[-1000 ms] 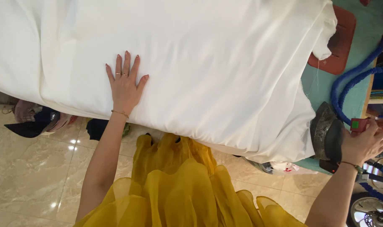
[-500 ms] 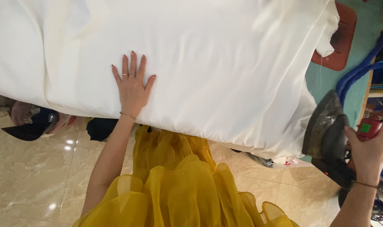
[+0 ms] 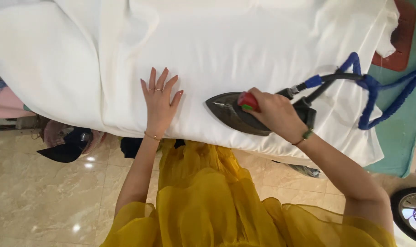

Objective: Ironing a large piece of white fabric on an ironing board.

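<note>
Left hand (image 3: 160, 103) lay flat, fingers spread, on smooth white cloth sheet (image 3: 244, 41) near its front edge. Right hand (image 3: 274, 114) was wrapped tight round red-knobbed handle of dark metal pointed iron (image 3: 233, 116), sole on sheet, tip toward left hand, the two apart. Blue wrapped cord (image 3: 377, 91) looped off to right over teal padded board (image 3: 400, 137). Rust-red rectangular pad (image 3: 402, 41) lay at far right corner. Glossy beige marble tile floor (image 3: 43, 196) lay below front edge.

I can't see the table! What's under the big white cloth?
Only a teal surface shows past the white cloth. The iron and left hand rest on top; what's beneath is hidden.
</note>
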